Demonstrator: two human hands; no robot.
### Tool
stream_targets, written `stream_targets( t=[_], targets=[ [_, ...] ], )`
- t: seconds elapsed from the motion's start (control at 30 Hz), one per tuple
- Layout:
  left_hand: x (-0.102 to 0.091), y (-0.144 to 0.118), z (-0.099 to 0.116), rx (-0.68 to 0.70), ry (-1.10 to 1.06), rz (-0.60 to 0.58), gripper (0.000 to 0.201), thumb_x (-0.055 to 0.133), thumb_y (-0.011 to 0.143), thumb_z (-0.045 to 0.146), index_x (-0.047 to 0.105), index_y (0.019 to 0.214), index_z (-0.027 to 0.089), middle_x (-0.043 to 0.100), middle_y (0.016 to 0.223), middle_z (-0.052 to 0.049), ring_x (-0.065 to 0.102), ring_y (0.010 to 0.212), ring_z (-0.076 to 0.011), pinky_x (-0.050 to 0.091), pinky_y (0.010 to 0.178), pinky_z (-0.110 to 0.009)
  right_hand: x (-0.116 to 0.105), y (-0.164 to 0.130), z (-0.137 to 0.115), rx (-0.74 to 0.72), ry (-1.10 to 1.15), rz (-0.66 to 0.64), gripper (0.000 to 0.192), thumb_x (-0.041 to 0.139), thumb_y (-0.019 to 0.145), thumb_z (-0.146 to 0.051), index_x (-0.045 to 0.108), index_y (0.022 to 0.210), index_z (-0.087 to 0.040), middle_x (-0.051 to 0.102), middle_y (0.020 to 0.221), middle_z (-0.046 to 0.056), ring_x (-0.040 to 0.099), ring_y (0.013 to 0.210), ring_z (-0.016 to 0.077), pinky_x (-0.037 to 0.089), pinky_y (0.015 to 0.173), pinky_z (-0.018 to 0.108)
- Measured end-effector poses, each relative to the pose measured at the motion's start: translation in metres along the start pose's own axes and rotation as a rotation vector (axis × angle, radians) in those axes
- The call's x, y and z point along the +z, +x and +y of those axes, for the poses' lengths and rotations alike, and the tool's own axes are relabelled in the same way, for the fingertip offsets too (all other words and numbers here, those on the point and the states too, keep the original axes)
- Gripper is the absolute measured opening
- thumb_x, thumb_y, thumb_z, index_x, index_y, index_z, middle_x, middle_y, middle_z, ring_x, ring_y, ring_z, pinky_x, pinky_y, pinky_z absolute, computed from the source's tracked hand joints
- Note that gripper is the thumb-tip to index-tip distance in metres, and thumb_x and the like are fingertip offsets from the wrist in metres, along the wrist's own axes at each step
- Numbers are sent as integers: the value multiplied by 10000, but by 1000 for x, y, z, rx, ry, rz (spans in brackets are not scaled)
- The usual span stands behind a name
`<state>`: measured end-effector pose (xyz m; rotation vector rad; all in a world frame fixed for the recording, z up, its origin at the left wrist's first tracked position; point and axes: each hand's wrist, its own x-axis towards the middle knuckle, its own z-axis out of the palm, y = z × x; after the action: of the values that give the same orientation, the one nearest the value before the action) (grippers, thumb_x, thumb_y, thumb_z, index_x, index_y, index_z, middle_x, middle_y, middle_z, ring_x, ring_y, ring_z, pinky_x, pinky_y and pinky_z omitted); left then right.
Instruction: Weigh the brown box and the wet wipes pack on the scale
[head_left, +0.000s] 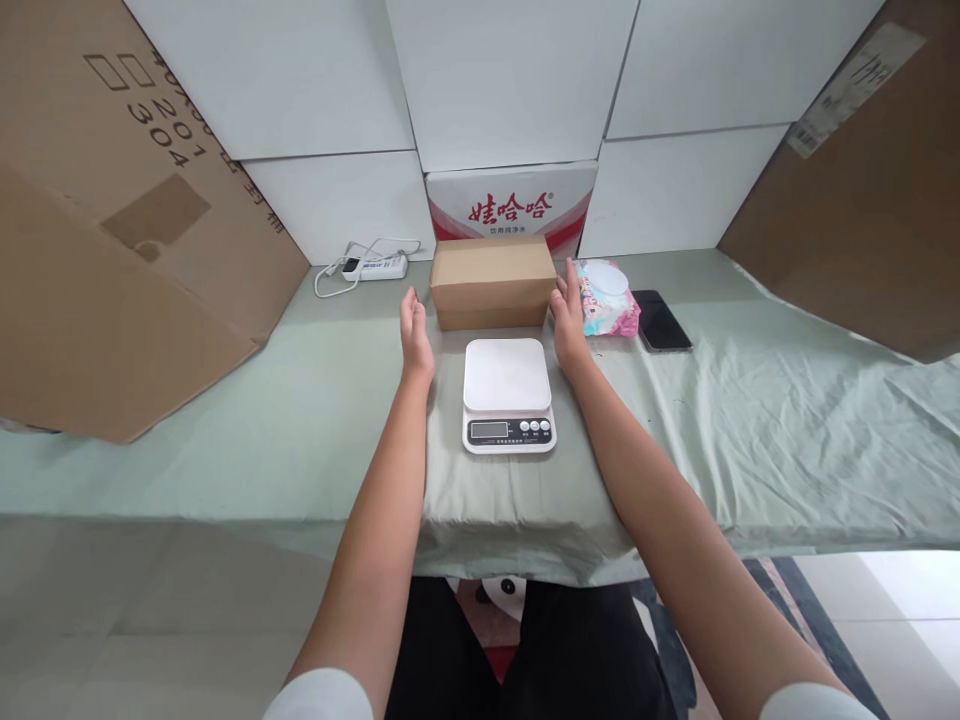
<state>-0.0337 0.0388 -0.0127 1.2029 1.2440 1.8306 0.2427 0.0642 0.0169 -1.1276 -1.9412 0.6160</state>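
Two big brown cartons are cut off by the picture's edges, the left carton (97,330) towards 10 o'clock and the right carton (885,200) towards 2, taking the white scale (507,375) as the dial's centre. At 12, a brown cardboard box (491,305) hides the lower part of a red-and-white printed carton (480,195). The scale's display is too dark to read, and its small lettering too fine.

The left hand (417,340) stands on edge at 10 o'clock, fingers straight and holding nothing, a little apart from the box's left end. The right hand (570,318), between 1 and 2, is likewise unclasped; its fingers and thumb are beside the box's right end, though whether they touch it cannot be told. It overlaps the edge of a colourful wipes pack (622,318). Both hands flank the space between scale and box.
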Motion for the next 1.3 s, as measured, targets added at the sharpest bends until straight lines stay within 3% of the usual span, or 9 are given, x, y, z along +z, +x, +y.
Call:
stream_targets(
  t=[0.1,0.2,0.3,0.43,0.63,0.83,0.97,1.13,1.3],
  targets=[
    [-4,-1,6,44,5,50,759,478,995,782,499,1581,301,390,1801,-86,310,1708,-248,263,1388,-399,-3,-5,-8,35,189,306,830,244,1037,-715,6,1767,-401,192,1849,12,251,1718,263,322,1360,515],
    [-3,0,7,24,-9,83,761,459,1001,776,499,1569,271,407,1789,-111,321,1704,-247,276,1384,-389,-7,-13,-14,-1,206,375,788,375,1020,-679,252,1719,-336,389,1766,104,391,1658,280,383,1330,533],
    [-1,0,7,13,-4,79,758,458,1002,779,500,1566,272,411,1787,-109,328,1702,-246,278,1385,-392,-14,-18,-20,-37,165,406,767,433,1014,-633,322,1676,-262,489,1685,172,497,1585,304,422,1299,566],
    [0,0,8,14,-1,86,749,465,1002,778,521,1553,275,435,1772,-110,357,1688,-251,301,1375,-399,-25,-20,-31,-80,-31,473,667,377,1061,-569,349,1664,-286,541,1622,161,536,1550,292,476,1246,575],
    [2,-1,8,10,-14,89,719,468,1004,768,552,1533,288,465,1753,-107,383,1674,-269,297,1374,-428,-50,-21,-39,117,-423,596,619,411,1035,-350,392,1635,-200,529,1595,201,492,1556,308,412,1271,570],
    [5,-1,6,3,-23,85,751,504,973,810,577,1507,287,497,1729,-110,404,1662,-267,309,1368,-416,-73,-8,-33,556,-655,390,826,705,906,-461,423,1633,-189,523,1600,254,457,1532,440,335,1261,647],
    [8,-1,5,0,-9,61,785,519,958,824,575,1515,273,509,1716,-124,411,1658,-274,319,1365,-412,-82,26,-32,785,-623,147,920,844,795,-478,486,1600,-213,565,1543,265,571,1422,472,443,1162,643],
    [7,-1,4,11,7,54,770,509,971,811,571,1527,282,502,1725,-119,397,1666,-283,307,1372,-435,-88,57,-31,820,-609,62,864,877,739,-317,559,1523,-146,557,1532,327,585,1401,485,537,1054,647],
    [8,-1,5,8,7,47,776,492,974,820,569,1540,296,500,1727,-108,384,1674,-283,303,1375,-427,-115,36,-28,792,-402,58,630,837,774,-317,658,1359,-167,740,1307,220,716,1211,420,582,1036,594]
  ],
)
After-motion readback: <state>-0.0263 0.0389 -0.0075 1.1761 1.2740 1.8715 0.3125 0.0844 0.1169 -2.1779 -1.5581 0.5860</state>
